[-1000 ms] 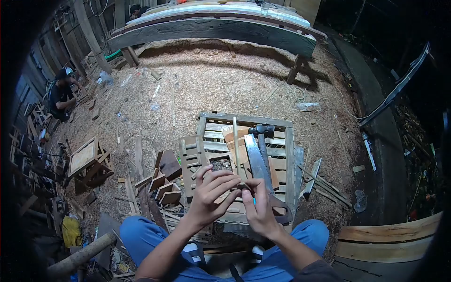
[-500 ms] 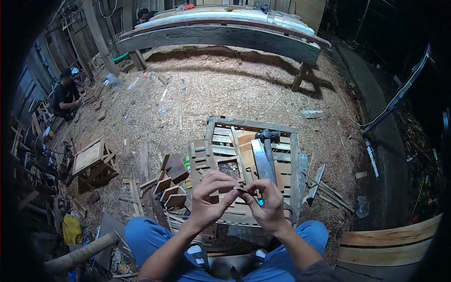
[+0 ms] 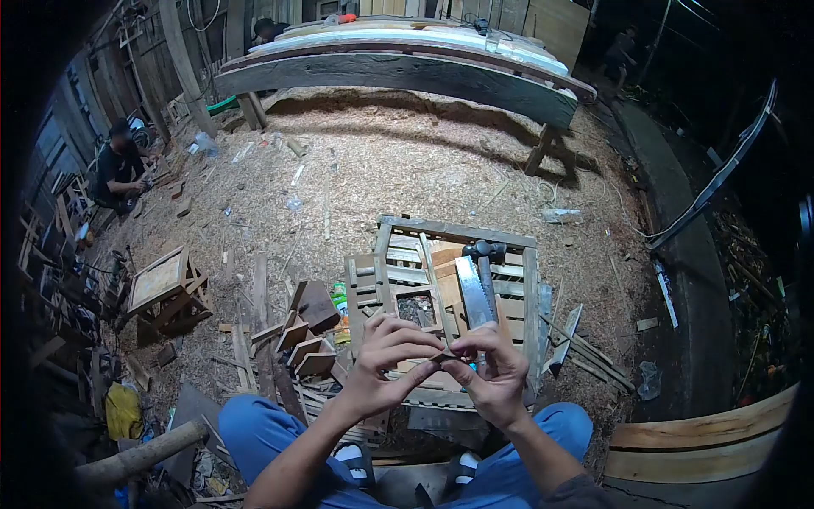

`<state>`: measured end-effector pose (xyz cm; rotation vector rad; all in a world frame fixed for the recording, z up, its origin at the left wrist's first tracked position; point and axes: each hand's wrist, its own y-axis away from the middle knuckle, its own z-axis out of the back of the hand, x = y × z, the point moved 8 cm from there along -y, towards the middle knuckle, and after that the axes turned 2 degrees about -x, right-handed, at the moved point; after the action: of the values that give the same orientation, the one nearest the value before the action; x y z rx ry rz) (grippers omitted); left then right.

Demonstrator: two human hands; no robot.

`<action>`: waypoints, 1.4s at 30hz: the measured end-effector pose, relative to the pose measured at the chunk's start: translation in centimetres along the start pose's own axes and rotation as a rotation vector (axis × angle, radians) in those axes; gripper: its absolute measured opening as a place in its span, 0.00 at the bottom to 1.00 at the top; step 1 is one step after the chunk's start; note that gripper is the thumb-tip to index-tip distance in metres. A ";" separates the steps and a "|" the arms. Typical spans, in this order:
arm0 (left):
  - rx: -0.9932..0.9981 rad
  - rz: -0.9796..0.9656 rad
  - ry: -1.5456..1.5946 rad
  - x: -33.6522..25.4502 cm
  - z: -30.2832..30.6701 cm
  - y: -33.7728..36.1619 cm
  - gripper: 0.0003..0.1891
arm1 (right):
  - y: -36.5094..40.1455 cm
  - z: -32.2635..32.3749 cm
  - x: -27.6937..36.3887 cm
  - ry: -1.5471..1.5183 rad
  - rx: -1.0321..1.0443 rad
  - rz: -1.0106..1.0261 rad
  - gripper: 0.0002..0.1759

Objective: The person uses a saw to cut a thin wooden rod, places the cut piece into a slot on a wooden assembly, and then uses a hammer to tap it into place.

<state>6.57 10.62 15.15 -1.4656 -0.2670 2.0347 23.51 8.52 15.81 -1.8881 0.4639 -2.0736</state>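
My left hand (image 3: 390, 365) and my right hand (image 3: 490, 373) meet fingertip to fingertip above a slatted wooden frame (image 3: 534, 314). Pinched between both is a small brownish piece (image 3: 444, 355), thin and mostly covered by the fingers; its kind I cannot make out. Just beyond my hands, a hand saw (image 3: 473, 288) lies on the frame with its toothed blade showing. Beside the blade rests a hammer (image 3: 485, 249), head toward the far side. A small ladder-like wooden frame (image 3: 366, 284) lies at the left of the slats.
A long workbench (image 3: 398, 72) spans the back. Wood offcuts (image 3: 314, 356) and a small wooden stool (image 3: 161, 284) stand to the left, with a person (image 3: 119, 170) crouching farther off. Boards (image 3: 695, 445) lie at lower right. Sawdust covers the ground.
Both hands have shifted slightly right and down, still pinching the small piece, whose angle has changed a little. A person has come into sight at the far right back.
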 end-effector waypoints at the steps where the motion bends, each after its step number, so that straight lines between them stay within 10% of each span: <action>1: 0.008 -0.009 0.004 -0.1 -0.1 0.0 0.08 | -0.1 -0.3 0.4 0.012 0.038 0.050 0.15; 21: -0.087 0.044 -0.043 0.2 0.3 0.0 0.06 | -0.4 1.3 2.2 0.361 -0.132 0.243 0.11; 33: -0.295 0.233 0.034 2.7 -0.1 0.7 0.07 | 0.7 0.3 -3.3 0.051 -0.057 -0.377 0.09; 42: -0.304 0.214 -0.045 3.1 -0.6 0.0 0.11 | -0.1 1.6 -7.0 0.352 0.021 -0.399 0.13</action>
<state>6.45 12.30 12.45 -1.6931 -0.4732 2.2770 25.77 11.54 9.74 -1.7133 0.1418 -2.6764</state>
